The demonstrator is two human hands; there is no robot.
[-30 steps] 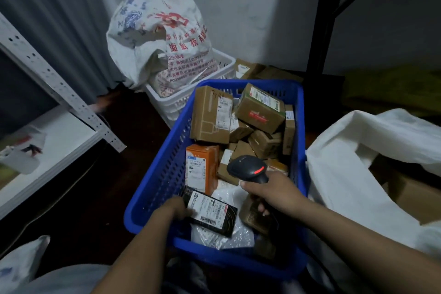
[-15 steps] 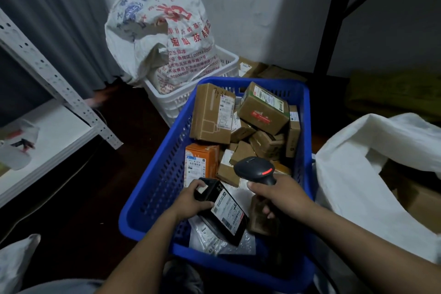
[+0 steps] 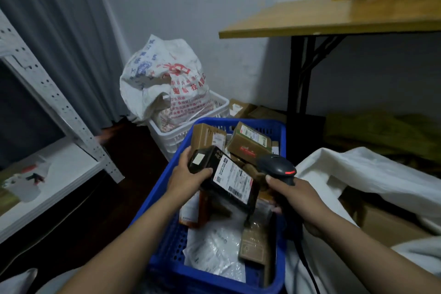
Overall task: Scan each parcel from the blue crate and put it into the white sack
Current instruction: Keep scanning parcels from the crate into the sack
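Black parcel (image 3: pixel 222 178): up out of the blue crate (image 3: pixel 157 200), held above its middle, white shipping label (image 3: pixel 232 179) facing up and tilted toward the scanner. Left hand (image 3: pixel 188 178) is clamped on the parcel's left end, thumb on top near a small square sticker (image 3: pixel 197 159), clear of the label.

Right hand (image 3: pixel 296 196) is wrapped round the handle of the barcode scanner (image 3: pixel 276 166), just right of the parcel, head angled down and left at it. Red light shows on the scanner head. No beam line visible on the label, so can't say if it has read.

Step in hand, as I read it: the scan. To do it well:
- aim at the long barcode strip at the label's lower right, not the QR block
- hold the parcel steady, label flat to the scanner window
- back the head off a little if it won't lock; it sits very close
- wait for confirmation before moving off

White sack (image 3: pixel 358 174) lies open just right of the crate, beyond the scanner hand. Probably easiest to pass the parcel across in front of the scanner, watching the cable (image 3: pixel 310 270) hanging from the handle.

Crate has plenty of cardboard boxes (image 3: pixel 249 142) and a clear poly mailer (image 3: pixel 214 250) left, so the job is early.
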